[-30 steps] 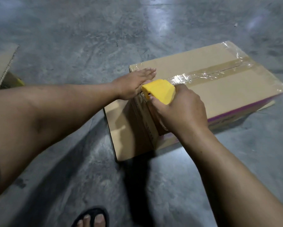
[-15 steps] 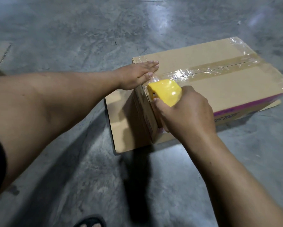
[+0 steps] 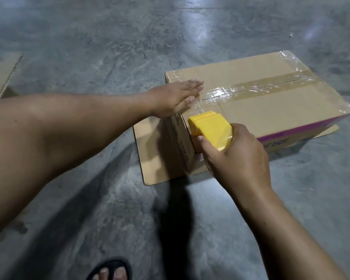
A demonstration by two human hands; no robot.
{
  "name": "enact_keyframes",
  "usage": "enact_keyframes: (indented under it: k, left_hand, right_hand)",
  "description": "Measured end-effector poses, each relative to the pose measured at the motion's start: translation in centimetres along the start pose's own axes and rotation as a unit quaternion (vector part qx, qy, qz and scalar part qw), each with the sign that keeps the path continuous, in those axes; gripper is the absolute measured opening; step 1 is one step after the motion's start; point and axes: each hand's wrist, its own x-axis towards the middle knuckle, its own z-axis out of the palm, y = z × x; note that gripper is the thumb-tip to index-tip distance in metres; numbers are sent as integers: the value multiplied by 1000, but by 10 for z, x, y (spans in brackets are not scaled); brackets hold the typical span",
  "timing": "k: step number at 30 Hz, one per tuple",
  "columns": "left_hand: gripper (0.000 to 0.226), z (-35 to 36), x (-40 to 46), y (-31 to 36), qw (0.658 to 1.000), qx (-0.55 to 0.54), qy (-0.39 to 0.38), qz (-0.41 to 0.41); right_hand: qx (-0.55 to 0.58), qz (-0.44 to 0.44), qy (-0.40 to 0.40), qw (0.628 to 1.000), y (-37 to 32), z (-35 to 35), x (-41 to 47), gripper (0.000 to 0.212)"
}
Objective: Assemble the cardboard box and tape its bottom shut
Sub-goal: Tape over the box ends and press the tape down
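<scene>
Since a second ago you have drawn the yellow dispenser down off the box's top, over its near edge; your right hand grips it, fingers curled round its body, against the box's near side. Your left hand lies flat, fingers straight and together, on the box's near-left top corner. Sitting on the floor, the box is brown with a purple band low on its side, and clear tape runs along its top seam. One flap lies flat left of the box. Print on the box's side is too blurred to read. Far left of the box, another cardboard piece is cut off.
</scene>
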Motion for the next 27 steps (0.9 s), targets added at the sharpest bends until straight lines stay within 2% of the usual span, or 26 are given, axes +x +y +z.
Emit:
enact_keyframes:
  k: [2, 13, 19, 25, 27]
  left_hand:
    - [61, 8, -3, 8, 1000, -6, -9, 17]
    - [58, 5, 28, -5, 998, -38, -30, -44]
    - [53, 7, 31, -6, 999, -25, -15, -35]
    - [55, 1, 31, 0, 996, -11, -57, -61]
    - [56, -2, 28, 2, 998, -10, -36, -60]
  right_hand:
    - [8, 3, -1, 1000, 1, 1, -2, 55]
    - [17, 34, -8, 999, -6, 6, 34, 56]
    - [2, 30, -9, 1000, 3, -3, 4, 52]
    - [13, 36, 7, 999, 8, -9, -7, 52]
    - [12, 38, 6, 999, 9, -10, -7, 53]
